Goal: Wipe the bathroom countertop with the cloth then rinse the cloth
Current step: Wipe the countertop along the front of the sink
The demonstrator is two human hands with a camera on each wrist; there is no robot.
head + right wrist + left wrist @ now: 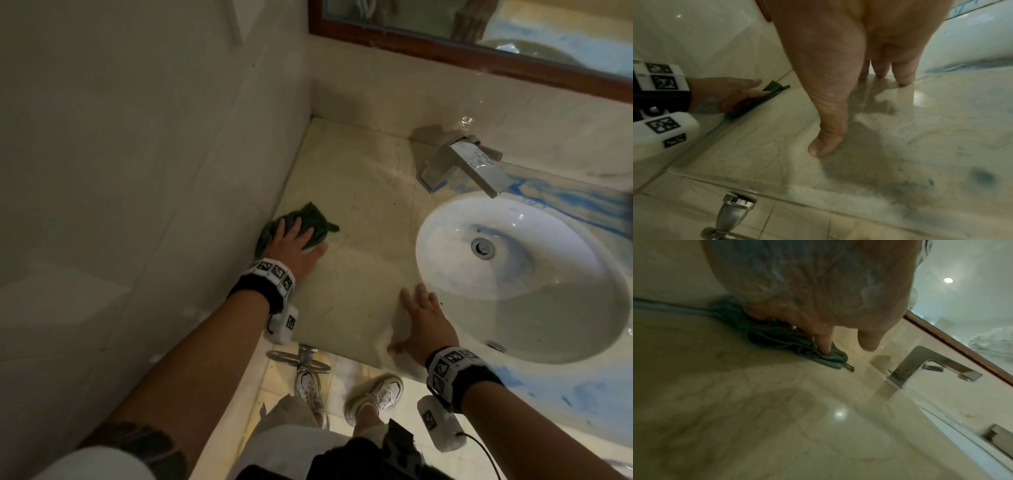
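A dark green cloth (310,222) (777,339) (770,91) lies bunched on the beige marble countertop (363,219) against the left wall. My left hand (293,241) (826,344) (731,95) presses flat on it with straight fingers. Near the counter's front edge, just left of the sink, my right hand (424,322) (849,105) rests flat on the bare marble, fingers spread and thumb (826,142) touching the surface. It holds nothing.
A white oval sink (445,240) with a drain is set in the counter at right, a square chrome faucet (462,164) (927,365) behind it. Blue smears streak the counter right of the sink. A mirror frame (479,51) hangs above. A metal valve (305,359) (731,211) sits below the counter edge.
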